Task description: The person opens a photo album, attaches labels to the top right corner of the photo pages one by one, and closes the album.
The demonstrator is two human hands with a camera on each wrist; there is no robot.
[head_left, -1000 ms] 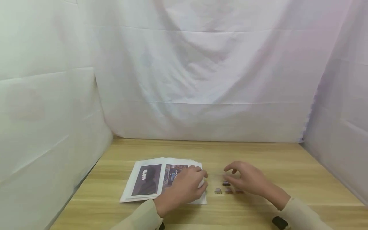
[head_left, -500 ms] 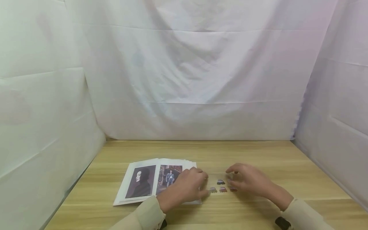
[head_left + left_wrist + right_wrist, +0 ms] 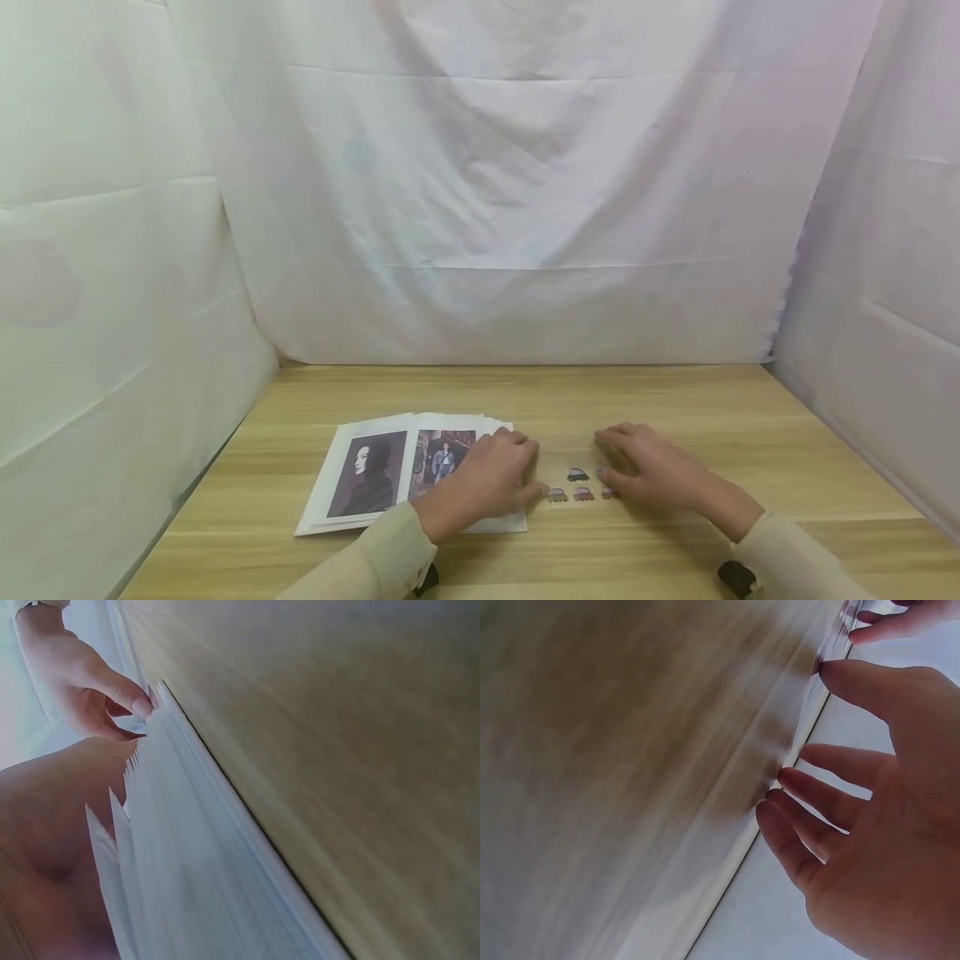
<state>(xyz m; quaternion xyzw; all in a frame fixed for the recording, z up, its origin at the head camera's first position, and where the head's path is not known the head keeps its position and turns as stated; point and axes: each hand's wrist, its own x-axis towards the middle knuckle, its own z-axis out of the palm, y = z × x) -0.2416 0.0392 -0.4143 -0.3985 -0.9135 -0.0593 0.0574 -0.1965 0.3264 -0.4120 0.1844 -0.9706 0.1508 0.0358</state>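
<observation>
A see-through sheet [image 3: 558, 467] with small printed cars lies on the table between my two hands. Its cars include a black one [image 3: 577, 475], a red one [image 3: 582, 494] and a greenish one [image 3: 557, 495]. My left hand [image 3: 491, 479] reaches over the right page of an open photo book [image 3: 408, 492], its thumb and fingertips at the sheet's left edge. Bent but loose, the fingers of my right hand [image 3: 660, 468] touch down at the sheet's right edge and cover part of the cars there. The right wrist view shows those fingers [image 3: 784, 825] spread, fingertips down.
The book's left page carries a dark portrait [image 3: 365, 473], its right page a street photo [image 3: 442, 454] partly behind my left hand. Its stacked pages [image 3: 195, 825] stand out in the left wrist view. White cloth [image 3: 495, 183] hangs around the wooden table [image 3: 525, 387].
The head view has shifted, so the book appears further left. My fingertips have come down to the sheet's edges, the right ones most clearly. The sheet's cars now show more plainly.
</observation>
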